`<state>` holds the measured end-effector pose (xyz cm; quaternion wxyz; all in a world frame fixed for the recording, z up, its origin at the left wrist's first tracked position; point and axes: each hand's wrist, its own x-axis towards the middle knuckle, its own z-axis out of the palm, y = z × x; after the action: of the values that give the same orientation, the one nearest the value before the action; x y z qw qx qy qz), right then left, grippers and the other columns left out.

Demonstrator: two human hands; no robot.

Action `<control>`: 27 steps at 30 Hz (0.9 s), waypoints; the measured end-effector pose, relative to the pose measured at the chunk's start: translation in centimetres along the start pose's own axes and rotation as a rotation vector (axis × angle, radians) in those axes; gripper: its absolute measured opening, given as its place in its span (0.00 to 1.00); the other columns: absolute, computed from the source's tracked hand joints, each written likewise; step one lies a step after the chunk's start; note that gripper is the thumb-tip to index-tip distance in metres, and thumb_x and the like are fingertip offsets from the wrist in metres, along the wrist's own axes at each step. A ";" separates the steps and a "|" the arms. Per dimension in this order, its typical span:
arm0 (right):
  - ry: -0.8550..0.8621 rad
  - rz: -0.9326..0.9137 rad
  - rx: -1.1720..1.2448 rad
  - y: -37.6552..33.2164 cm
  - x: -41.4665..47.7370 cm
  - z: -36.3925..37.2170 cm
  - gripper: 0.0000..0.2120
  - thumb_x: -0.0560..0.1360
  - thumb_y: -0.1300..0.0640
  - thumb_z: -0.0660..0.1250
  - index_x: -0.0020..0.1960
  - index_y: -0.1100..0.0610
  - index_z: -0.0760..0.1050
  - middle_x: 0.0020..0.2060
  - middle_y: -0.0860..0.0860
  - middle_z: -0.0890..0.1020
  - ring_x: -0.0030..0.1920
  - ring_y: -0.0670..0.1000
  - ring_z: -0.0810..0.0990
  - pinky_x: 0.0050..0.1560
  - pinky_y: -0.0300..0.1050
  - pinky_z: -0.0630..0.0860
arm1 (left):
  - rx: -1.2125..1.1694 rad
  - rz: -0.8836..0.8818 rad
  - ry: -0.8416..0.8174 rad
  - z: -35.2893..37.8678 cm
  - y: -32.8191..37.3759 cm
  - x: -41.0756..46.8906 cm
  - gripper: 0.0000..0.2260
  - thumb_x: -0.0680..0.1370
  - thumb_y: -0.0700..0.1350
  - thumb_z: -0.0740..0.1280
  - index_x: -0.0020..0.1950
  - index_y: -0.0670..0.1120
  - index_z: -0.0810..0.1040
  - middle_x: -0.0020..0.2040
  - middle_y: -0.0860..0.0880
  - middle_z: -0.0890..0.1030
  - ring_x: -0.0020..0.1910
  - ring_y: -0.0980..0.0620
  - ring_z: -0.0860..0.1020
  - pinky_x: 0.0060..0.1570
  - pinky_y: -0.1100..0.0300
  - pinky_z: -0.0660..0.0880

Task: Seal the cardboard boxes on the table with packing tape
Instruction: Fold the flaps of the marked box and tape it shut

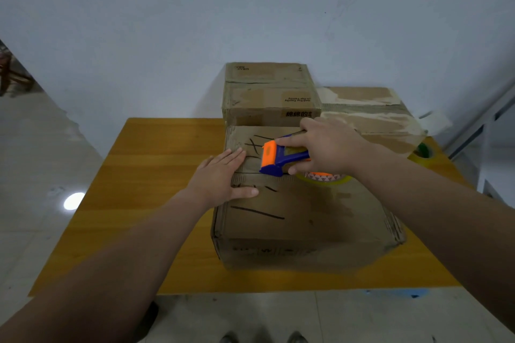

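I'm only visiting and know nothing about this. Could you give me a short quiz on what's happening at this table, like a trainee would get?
1. Which hand grips the blue and orange tape dispenser? A: left. B: right. C: neither.
2. True or false: the left hand lies flat, fingers straight, on top of the front box.
3. Fill in: the spare tape roll lies near the table's ____ edge.

Key: 1 B, the right hand; 2 true; 3 right.
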<state>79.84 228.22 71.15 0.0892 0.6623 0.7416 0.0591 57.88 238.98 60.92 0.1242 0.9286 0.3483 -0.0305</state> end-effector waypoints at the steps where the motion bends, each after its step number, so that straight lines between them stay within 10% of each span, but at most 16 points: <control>1: 0.008 -0.003 0.005 0.1 -0.2 -0.1 0.35 0.70 0.28 0.57 0.74 0.37 0.57 0.49 0.49 0.67 0.44 0.47 0.62 0.43 0.42 0.58 | 0.003 -0.005 0.000 0.0 0.0 0.0 0.46 0.67 0.75 0.56 0.78 0.54 0.46 0.78 0.56 0.48 0.76 0.57 0.46 0.72 0.50 0.46; 27: -0.046 -0.011 -0.096 3.0 -1.7 1.8 0.29 0.74 0.33 0.58 0.73 0.36 0.58 0.54 0.52 0.72 0.54 0.52 0.72 0.45 0.44 0.61 | 0.140 0.026 -0.077 0.9 6.9 -0.6 0.44 0.68 0.73 0.32 0.76 0.48 0.37 0.77 0.48 0.38 0.75 0.53 0.38 0.71 0.51 0.36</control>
<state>83.32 226.79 70.07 0.1383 0.6544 0.7392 0.0788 62.01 233.36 61.59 0.0728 0.9375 0.3284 -0.0888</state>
